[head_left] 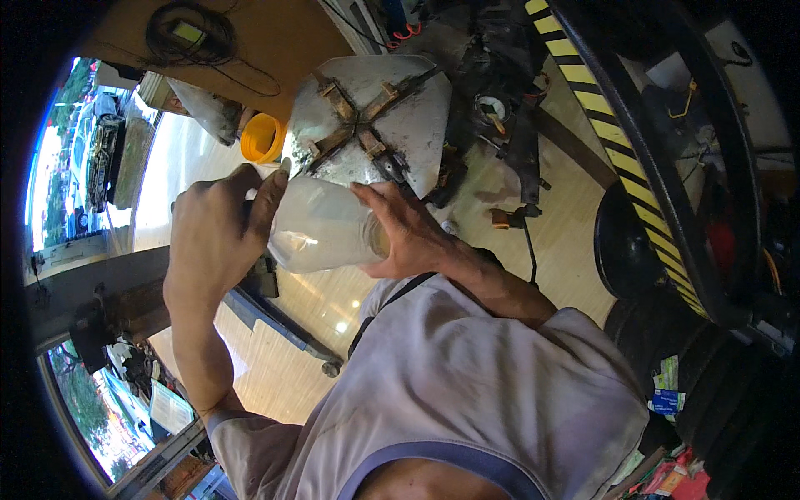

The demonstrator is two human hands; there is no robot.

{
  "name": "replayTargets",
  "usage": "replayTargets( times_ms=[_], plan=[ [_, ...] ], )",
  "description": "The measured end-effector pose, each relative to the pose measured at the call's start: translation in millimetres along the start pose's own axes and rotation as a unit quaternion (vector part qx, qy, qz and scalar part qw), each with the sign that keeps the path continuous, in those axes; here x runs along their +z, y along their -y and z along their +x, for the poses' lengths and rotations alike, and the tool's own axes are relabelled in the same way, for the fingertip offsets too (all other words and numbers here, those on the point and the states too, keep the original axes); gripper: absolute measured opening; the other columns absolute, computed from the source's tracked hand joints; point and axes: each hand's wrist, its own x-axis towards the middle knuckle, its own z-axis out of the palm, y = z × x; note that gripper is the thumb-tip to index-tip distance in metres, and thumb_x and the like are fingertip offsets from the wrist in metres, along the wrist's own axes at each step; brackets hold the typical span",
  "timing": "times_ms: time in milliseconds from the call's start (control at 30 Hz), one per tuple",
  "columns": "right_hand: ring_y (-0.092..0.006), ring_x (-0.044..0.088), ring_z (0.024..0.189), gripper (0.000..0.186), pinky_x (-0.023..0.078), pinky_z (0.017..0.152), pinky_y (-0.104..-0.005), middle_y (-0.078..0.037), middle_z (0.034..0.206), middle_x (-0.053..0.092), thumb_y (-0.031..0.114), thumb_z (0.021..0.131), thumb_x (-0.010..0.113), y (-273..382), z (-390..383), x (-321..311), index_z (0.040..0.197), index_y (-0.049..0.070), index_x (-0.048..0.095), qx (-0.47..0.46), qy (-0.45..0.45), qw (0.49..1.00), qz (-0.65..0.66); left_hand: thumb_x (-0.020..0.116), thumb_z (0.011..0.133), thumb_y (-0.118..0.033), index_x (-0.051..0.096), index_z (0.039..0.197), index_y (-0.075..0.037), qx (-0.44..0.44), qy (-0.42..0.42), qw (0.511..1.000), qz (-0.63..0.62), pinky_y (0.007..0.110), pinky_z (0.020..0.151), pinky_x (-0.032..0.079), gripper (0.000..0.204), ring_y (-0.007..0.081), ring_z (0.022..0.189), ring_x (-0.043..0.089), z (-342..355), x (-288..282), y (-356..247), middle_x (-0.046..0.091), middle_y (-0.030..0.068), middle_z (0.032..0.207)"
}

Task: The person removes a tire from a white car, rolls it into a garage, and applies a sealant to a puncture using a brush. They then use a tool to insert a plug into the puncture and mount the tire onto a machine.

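A translucent white plastic bottle (321,225) lies tilted between my hands, above the near edge of a metal turntable (417,150) with several rusty clamps. My right hand (404,229) is wrapped round the bottle's right end, thumb on top. My left hand (218,221) is closed at the bottle's left end, its thumb pressed against it. The curled fingers of the left hand hide that end, so any cap there cannot be made out. Just beyond the left hand sits a yellow round container (262,138).
A coiled black cable (187,37) lies on a brown board at the far left. Black-and-yellow striped edging (612,137) runs along a dark frame at the right. Stacked tyres (708,383) stand at the lower right. A metal arm (283,325) extends low over the tiled floor.
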Motion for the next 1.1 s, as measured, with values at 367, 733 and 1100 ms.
replayTargets(
  times_ms=[367, 733, 1100],
  plan=[
    [-0.0428, 0.052, 0.127, 0.118, 0.045, 0.110, -0.0468, -0.025, 0.139, 0.048, 0.026, 0.063, 0.096, 26.1, 2.6, 23.0, 0.158, 0.000, 0.031, 0.035, 0.037, 0.999, 0.014, 0.064, 0.098, -0.015, 0.068, 0.098, 0.000, 0.383, -0.109, 0.913, 0.086, 0.036, 0.050, 0.049, 0.016, 0.0245, 0.055, 0.062, -25.5, 8.2, 89.2, 0.062, 0.0118, 0.076],
    [-0.0472, 0.048, 0.133, 0.120, 0.043, 0.113, -0.0523, -0.030, 0.144, 0.045, 0.023, 0.065, 0.095, 39.6, -14.3, 69.7, 0.158, -0.003, 0.025, 0.058, -0.078, 0.988, -0.119, 0.063, 0.105, -0.034, 0.075, 0.097, 0.002, 0.140, 0.005, 0.990, 0.023, 0.046, 0.061, 0.052, 0.039, 0.0398, 0.060, 0.067, -23.5, 9.3, 80.6, 0.068, 0.0234, 0.071],
    [-0.0442, 0.049, 0.134, 0.121, 0.045, 0.112, -0.0499, -0.025, 0.145, 0.046, 0.024, 0.063, 0.096, 40.8, -31.2, 74.6, 0.160, 0.003, 0.027, 0.082, -0.073, 0.989, -0.094, 0.084, 0.082, -0.002, 0.066, 0.131, 0.001, 0.324, 0.148, 0.906, -0.227, 0.035, 0.079, 0.062, 0.052, 0.0250, 0.081, 0.076, -12.6, 7.4, 127.0, 0.074, 0.0161, 0.098]
  ],
)
